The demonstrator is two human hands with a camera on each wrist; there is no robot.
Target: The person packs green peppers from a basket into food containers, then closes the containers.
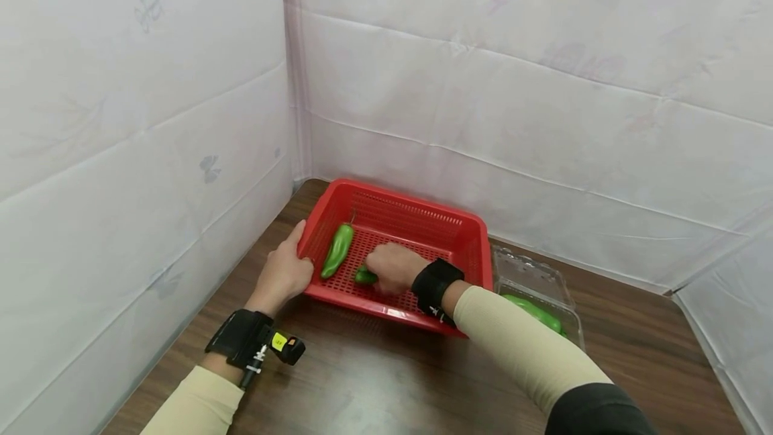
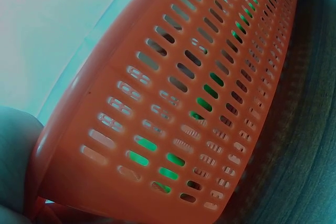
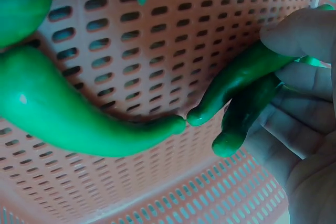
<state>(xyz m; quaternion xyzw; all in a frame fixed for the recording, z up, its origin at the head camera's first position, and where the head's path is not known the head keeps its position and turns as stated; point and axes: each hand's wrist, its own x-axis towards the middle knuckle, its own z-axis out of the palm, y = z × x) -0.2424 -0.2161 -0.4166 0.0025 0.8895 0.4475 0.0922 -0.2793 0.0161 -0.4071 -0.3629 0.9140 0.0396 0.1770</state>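
Observation:
My left hand (image 1: 282,277) grips the left rim of a red perforated plastic basket (image 1: 417,203); its fingertips are partly hidden. Down inside the basket, my right hand (image 1: 394,267) holds green peppers (image 1: 365,276). In the right wrist view, two slim peppers (image 3: 239,80) lie between the thumb and fingers of the right hand (image 3: 302,103), with their tips near the basket floor. Another green pepper (image 1: 338,250) lies along the basket's left side. Close up, a curved pepper (image 3: 79,114) and part of another pepper (image 3: 21,6) with a long stem show.
Right of the basket stands a clear plastic clamshell box, its lid (image 1: 531,275) folded back, with a green pepper (image 1: 540,314) inside, partly behind my right forearm. A wooden table (image 1: 350,381) carries everything. White sheet-covered walls (image 1: 483,119) rise behind and at both sides.

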